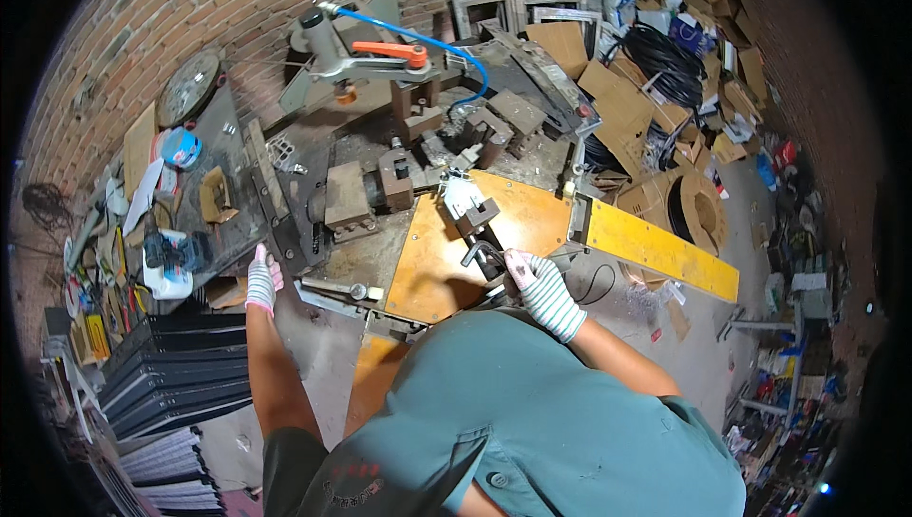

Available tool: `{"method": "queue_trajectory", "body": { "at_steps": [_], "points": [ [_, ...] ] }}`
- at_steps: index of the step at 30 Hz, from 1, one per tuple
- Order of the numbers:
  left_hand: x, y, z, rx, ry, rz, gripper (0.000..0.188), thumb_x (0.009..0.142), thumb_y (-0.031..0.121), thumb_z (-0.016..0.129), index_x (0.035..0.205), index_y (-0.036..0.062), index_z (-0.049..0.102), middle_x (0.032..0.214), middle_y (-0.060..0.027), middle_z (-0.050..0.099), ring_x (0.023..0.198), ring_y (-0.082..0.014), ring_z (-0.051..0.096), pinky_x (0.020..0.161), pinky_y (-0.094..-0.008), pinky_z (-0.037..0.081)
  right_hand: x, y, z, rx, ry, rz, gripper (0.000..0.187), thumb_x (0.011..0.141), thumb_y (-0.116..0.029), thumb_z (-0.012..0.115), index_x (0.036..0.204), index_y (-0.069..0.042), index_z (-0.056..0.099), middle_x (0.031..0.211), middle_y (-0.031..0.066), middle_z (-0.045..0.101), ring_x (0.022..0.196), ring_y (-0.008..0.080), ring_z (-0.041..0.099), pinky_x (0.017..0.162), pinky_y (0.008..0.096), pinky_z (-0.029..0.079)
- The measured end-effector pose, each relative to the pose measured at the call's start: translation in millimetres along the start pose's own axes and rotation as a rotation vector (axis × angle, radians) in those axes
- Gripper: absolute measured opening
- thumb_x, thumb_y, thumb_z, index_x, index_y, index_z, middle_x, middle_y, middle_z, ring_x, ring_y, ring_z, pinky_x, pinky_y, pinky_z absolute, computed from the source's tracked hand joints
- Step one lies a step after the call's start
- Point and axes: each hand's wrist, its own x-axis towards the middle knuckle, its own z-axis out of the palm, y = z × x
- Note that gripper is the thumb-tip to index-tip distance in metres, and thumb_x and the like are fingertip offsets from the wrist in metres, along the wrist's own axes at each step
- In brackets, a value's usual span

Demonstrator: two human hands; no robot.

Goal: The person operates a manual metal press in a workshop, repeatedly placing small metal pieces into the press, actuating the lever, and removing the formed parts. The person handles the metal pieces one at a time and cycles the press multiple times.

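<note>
My right hand (546,297), in a striped glove with bare fingertips, is closed on a bent black hex key (483,249). The key lies over a dark clamp block (477,217) on the yellow plate (532,206) of a bench machine. Just beyond the block sits a small white, shiny part (460,192). My left hand (262,282), gloved the same way, is at the edge of the dark metal side table (223,232). Its fingers are apart and hold nothing.
An orange lever (389,50) and blue hose (418,35) rise over the machine. A yellow arm (662,249) juts right. On the left stand a cordless drill (161,249) and stacked dark metal strips (180,365). Cardboard boxes (622,123) and coiled black cable (665,66) fill the back right.
</note>
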Motion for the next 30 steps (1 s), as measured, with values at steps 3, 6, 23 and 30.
{"method": "queue_trajectory", "body": {
  "at_steps": [3, 6, 23, 30],
  "points": [
    [-4, 6, 3, -0.015, 0.007, -0.056, 0.052, 0.099, 0.065, 0.049, 0.072, 0.0220, 0.040, 0.055, 0.0056, 0.029, 0.039, -0.0134, 0.025, 0.039, -0.0316, 0.019, -2, 0, -6, -0.042, 0.037, 0.042, 0.039, 0.107, -0.038, 0.052, 0.081, -0.010, 0.062, 0.061, -0.0041, 0.050, 0.055, 0.0058, 0.043, 0.052, 0.0238, 0.037],
    [-7, 16, 2, -0.007, 0.019, -0.131, 0.049, 0.097, 0.065, 0.052, 0.077, 0.0210, 0.043, 0.057, 0.0057, 0.029, 0.040, -0.0131, 0.026, 0.040, -0.0314, 0.018, -1, -3, -11, -0.025, 0.054, -0.019, 0.039, 0.107, -0.038, 0.052, 0.081, -0.010, 0.062, 0.060, -0.0041, 0.051, 0.053, 0.0061, 0.042, 0.051, 0.0242, 0.037],
    [-144, 33, 68, -0.017, 0.334, 0.506, 0.043, 0.105, 0.047, 0.052, 0.080, 0.0123, 0.050, 0.054, -0.0004, 0.042, 0.038, -0.0131, 0.039, 0.035, -0.0287, 0.032, 57, -53, -157, -0.058, 0.261, -0.298, 0.045, 0.104, -0.025, 0.060, 0.141, -0.001, 0.055, 0.089, 0.0033, 0.065, 0.065, 0.0078, 0.057, 0.063, 0.0254, 0.050],
    [-210, -10, 234, -0.197, 0.010, 0.252, 0.037, 0.104, 0.038, 0.057, 0.077, 0.0138, 0.050, 0.059, 0.0058, 0.042, 0.047, -0.0063, 0.041, 0.043, -0.0238, 0.032, 172, -56, -270, -0.006, 0.409, -0.288, 0.042, 0.104, -0.024, 0.061, 0.144, -0.014, 0.057, 0.065, -0.0002, 0.055, 0.044, 0.0064, 0.044, 0.043, 0.0238, 0.037]
  ]
}}
